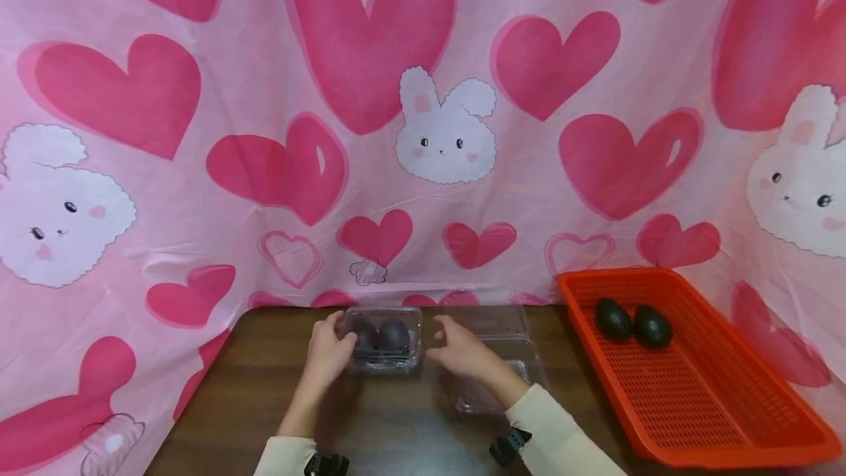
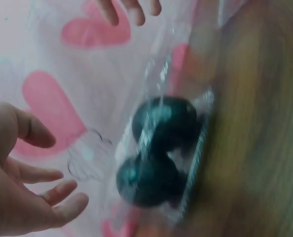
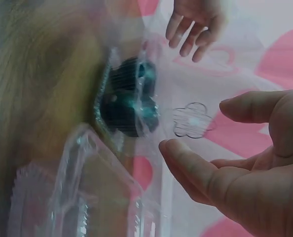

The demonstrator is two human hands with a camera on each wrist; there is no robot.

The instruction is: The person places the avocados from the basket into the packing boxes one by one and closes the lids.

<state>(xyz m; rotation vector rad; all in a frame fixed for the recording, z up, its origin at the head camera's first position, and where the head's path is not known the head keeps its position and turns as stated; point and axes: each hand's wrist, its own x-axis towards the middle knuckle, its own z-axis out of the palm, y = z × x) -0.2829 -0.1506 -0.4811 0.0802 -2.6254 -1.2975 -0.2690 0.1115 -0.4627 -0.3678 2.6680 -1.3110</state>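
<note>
Flanking the box [image 1: 383,362], my left grip [image 1: 330,349] and right grip [image 1: 460,348] spread wide, holding nothing, likely allowing access from both sides. Between them, its walls presumably keep two avocados [image 1: 394,334] together.

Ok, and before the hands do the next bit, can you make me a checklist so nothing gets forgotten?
1. Left hand and right hand empty: ok, fingers relaxed and gripping nothing.
2. Two avocados in the closed clear clamshell: ok.
3. Its lid snapped tight: cannot tell, glare and blur hide the edge.
4. Open clamshell within reach: ok, it lies by the right forearm.
5. Avocados inside that open one: not ok, none show there.
6. More avocados to pack: ok, two sit in the orange basket.
</note>
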